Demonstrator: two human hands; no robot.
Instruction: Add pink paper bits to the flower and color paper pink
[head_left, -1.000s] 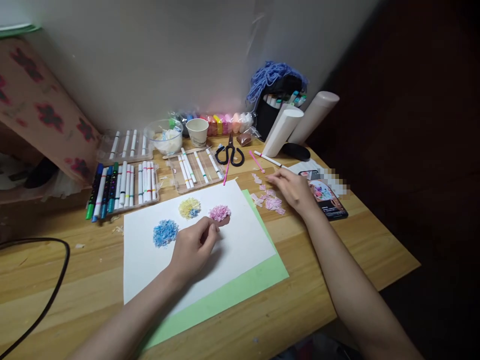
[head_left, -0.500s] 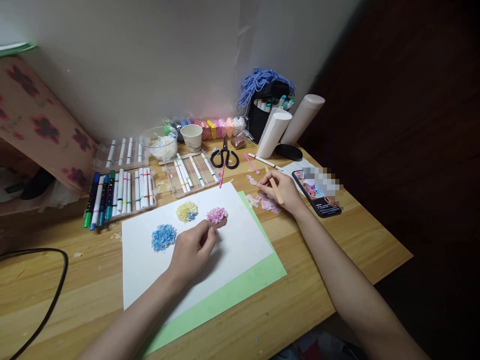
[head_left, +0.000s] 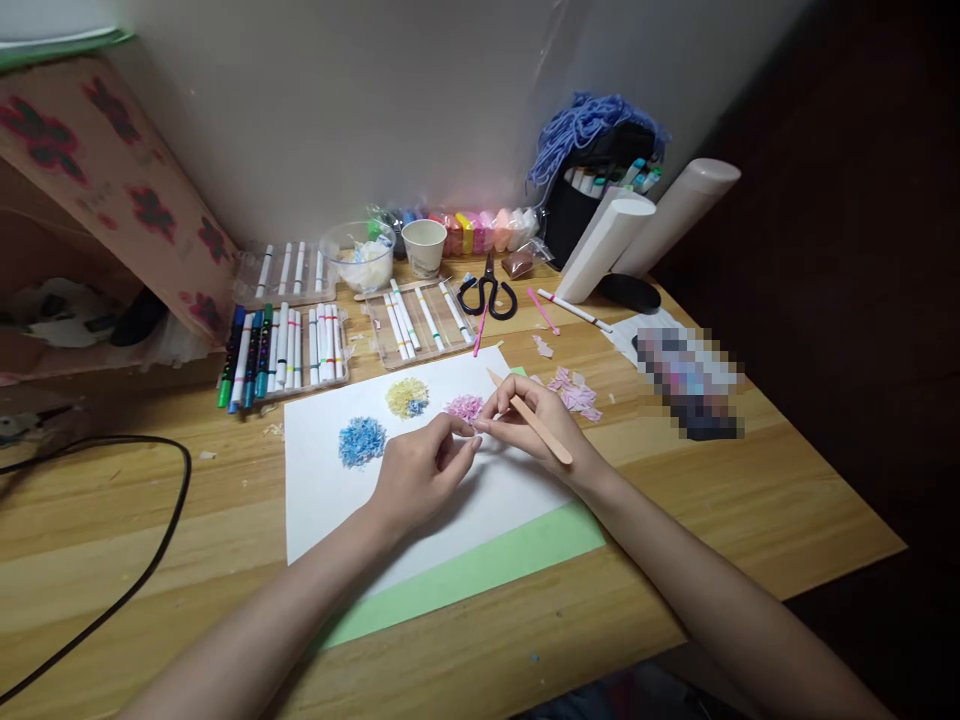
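My right hand [head_left: 551, 425] grips a wooden craft stick [head_left: 541, 428], which slants across the fingers. Its thumb and forefinger are pinched at the right side of a pink crumpled-paper cluster [head_left: 461, 405]. My left hand [head_left: 424, 465] rests on the white paper [head_left: 330, 540], thumb and forefinger drawn together against the right fingertips. Whatever lies between those tips is too small to make out. Left of the pink cluster are a yellow cluster [head_left: 405, 396] with a blue patch and a blue cluster [head_left: 361, 441]. A green sheet [head_left: 480, 580] shows from under the white paper.
Torn pink scraps [head_left: 576, 392] lie right of the paper. Behind are black-handled scissors [head_left: 487, 297], marker trays [head_left: 379, 345], a paper cup [head_left: 424, 247] and a clear bowl [head_left: 364, 260]. A phone [head_left: 694, 385] lies at right; a black cable [head_left: 176, 500] curves at left.
My right hand has moved left from the pink scraps to the pink cluster, bringing the craft stick along. It now meets my left fingertips. The whole view has shifted.
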